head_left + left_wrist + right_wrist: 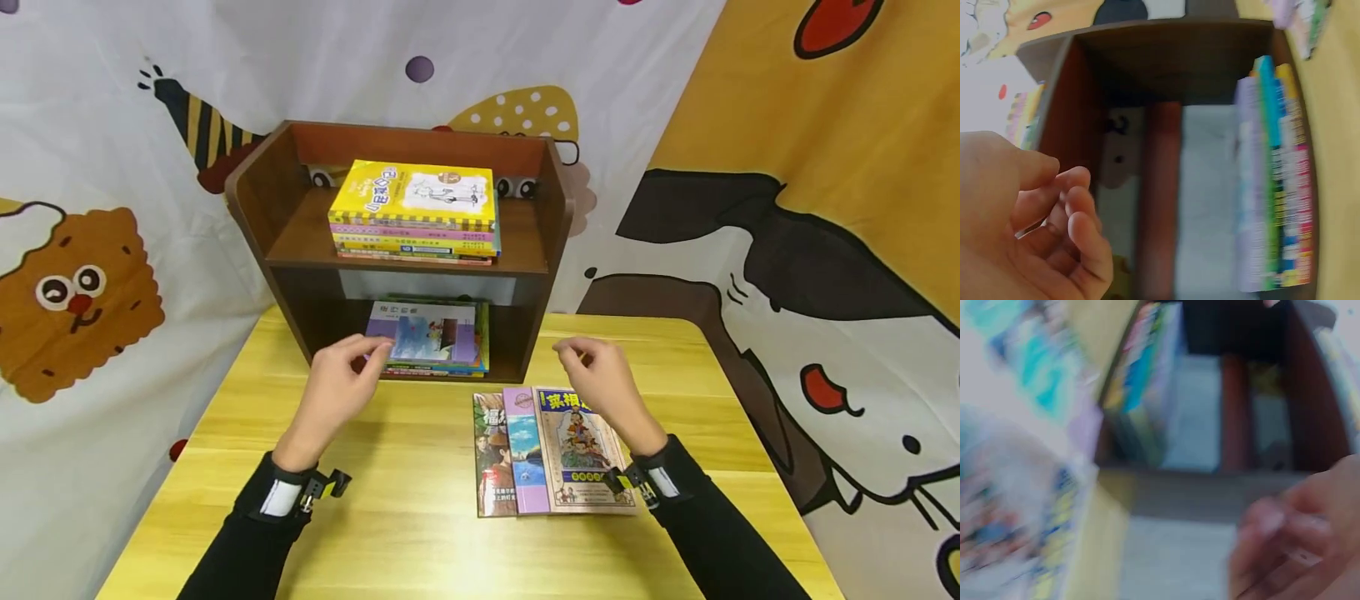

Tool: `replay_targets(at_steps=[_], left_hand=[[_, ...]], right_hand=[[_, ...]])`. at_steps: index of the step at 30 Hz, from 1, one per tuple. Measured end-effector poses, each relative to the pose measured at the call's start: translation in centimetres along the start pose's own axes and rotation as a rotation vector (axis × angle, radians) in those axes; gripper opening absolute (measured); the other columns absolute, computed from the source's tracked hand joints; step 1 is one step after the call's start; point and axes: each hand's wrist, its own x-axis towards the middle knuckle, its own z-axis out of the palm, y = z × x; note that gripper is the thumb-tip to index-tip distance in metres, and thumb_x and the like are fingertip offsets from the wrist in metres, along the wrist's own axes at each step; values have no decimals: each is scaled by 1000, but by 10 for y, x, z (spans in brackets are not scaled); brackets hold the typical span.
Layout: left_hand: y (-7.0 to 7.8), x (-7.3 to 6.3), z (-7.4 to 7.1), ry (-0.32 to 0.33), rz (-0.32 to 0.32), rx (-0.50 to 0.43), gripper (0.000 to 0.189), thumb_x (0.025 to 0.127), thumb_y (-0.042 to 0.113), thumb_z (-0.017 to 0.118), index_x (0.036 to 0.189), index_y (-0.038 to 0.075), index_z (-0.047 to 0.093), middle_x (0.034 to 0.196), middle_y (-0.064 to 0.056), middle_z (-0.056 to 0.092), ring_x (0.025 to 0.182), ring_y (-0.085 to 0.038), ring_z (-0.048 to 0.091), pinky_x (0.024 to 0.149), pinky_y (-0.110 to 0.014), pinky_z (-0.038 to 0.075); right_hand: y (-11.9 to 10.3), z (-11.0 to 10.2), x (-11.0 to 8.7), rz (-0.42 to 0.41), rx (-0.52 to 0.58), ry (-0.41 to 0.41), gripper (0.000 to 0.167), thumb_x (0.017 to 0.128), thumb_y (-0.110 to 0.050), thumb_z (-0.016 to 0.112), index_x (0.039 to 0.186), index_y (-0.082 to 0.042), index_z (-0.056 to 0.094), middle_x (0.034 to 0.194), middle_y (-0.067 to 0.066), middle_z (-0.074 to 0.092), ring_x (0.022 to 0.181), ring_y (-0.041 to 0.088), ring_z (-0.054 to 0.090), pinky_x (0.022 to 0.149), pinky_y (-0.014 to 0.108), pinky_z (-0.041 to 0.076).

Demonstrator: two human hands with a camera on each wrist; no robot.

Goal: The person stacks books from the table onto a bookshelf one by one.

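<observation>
My left hand (342,390) hovers in front of the lower shelf with its fingers loosely bent and nothing in them. In the left wrist view that hand (1041,219) has the thumb close to the fingertips. My right hand (603,379) hangs above the top of a comic-style book (581,458), also holding nothing; the right wrist view is blurred. Under that book a purple-edged book (527,454) and a dark-covered book (493,467) overlap on the table. A stack of books topped by a purple-and-white one (427,329) lies on the lower shelf.
A brown two-tier bookshelf (408,265) stands at the back of the wooden table (420,542). Its upper tier carries a stack of books under a yellow one (420,190). A cartoon-printed cloth (322,58) hangs behind.
</observation>
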Motion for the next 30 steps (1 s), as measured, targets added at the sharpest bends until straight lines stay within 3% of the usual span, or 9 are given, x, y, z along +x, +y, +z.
replay_targets(at_steps=[5,8,12,16,19,24,30], left_hand=[[-17,-25,14,-123,-83,25,30,113,29,66,125,8,84,108,-7,83,78,-14,65,71,-28,53],[-25,-37,19,-170,-135,19,32,113,30,66,126,7,83,104,-7,82,74,-13,61,65,-27,51],[-36,-52,29,-234,-207,-5,31,113,30,65,129,9,82,105,-7,82,68,-12,57,59,-26,48],[-46,-61,41,-292,-274,-20,34,114,33,65,133,10,81,115,-10,83,62,-12,55,57,-27,48],[-46,-64,47,-309,-295,-41,35,114,34,65,134,11,80,115,-10,83,59,-12,55,56,-28,48],[-42,-67,55,-306,-284,-64,32,113,33,66,132,12,81,112,-8,83,61,-11,56,57,-27,48],[-37,-68,61,-313,-276,-79,32,113,34,65,131,12,82,108,-7,84,64,-9,57,57,-26,49]], right_hand=[[59,1,-29,289,-165,-139,48,114,-38,56,145,-4,69,132,25,71,97,34,66,73,39,52],[84,-1,-44,382,-208,-179,58,113,-42,55,149,3,63,133,30,69,107,38,68,79,44,57],[105,1,-61,406,-269,-214,71,113,-50,56,149,11,59,132,35,71,109,44,72,84,52,62],[111,8,-69,418,-303,-248,79,111,-58,56,143,14,61,132,37,70,110,47,71,90,58,61],[110,14,-68,437,-300,-271,84,107,-66,58,136,13,65,118,32,73,96,38,69,79,49,59],[111,22,-66,454,-266,-280,77,102,-74,64,113,1,69,88,13,67,76,26,60,62,34,42],[116,23,-68,501,-165,-275,78,99,-70,72,119,5,63,93,15,66,81,27,62,63,34,46]])
